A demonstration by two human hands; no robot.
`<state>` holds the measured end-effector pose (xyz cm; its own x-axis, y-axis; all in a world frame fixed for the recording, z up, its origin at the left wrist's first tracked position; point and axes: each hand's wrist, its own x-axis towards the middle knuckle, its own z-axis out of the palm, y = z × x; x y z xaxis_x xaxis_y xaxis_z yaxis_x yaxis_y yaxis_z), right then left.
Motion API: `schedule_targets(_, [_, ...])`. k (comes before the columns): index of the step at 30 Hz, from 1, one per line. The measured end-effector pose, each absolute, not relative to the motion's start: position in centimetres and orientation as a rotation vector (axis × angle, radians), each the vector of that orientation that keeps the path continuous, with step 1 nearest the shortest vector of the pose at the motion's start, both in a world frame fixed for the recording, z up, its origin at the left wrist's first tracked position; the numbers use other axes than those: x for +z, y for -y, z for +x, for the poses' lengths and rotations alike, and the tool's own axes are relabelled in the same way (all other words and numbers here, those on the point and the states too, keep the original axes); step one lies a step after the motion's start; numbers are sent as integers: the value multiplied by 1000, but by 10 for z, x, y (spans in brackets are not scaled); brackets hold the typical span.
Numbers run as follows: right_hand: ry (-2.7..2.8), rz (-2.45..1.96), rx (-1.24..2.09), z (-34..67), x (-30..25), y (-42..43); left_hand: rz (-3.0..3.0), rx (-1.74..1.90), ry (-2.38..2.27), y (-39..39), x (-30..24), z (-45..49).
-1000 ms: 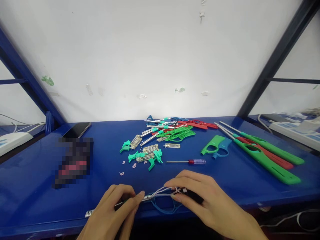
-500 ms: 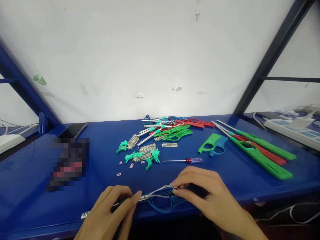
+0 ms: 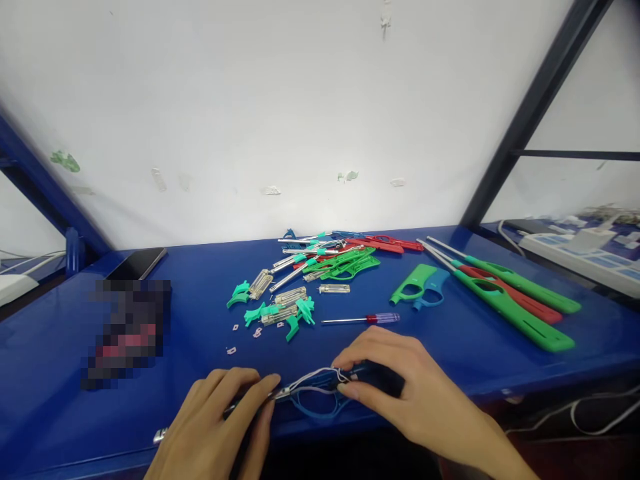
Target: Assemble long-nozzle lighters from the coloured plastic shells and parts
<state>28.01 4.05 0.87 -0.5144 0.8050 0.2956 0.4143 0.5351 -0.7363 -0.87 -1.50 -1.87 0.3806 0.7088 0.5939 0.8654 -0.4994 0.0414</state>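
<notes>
At the table's front edge lies a blue lighter shell half (image 3: 320, 410) with a looped trigger guard. My left hand (image 3: 220, 420) is closed around the long lighter's metal tube (image 3: 283, 393), whose far tip (image 3: 160, 435) sticks out on the left. Thin white wires (image 3: 313, 375) arch from the tube to the right. Thumb and fingers of my right hand (image 3: 400, 387) pinch the wires' end over the shell. The shell's right end is partly hidden beneath that hand.
A screwdriver (image 3: 360, 319) lies beyond my hands. Several clear fuel tanks (image 3: 291, 296), green triggers (image 3: 299, 320) and tiny pink pieces (image 3: 257, 333) are scattered behind. Assembled lighters (image 3: 520, 313) rest at right, near loose green (image 3: 415, 283) and blue handle pieces (image 3: 431, 290). A phone (image 3: 137, 265) lies at left.
The view has shifted slightly, so the table items appear a little further left. My right fingers still pinch the wires, which now arch higher over the shell.
</notes>
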Motion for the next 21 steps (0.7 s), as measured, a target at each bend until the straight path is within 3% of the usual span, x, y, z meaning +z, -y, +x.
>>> schedule_targets(10, [2086,-950,789,278,7,-44,-2670,-806,1451,-12,9,34])
schedule_targets(21, [1986,-910,884,277,2,-50,-2696,-894,1521,-9,-6,32])
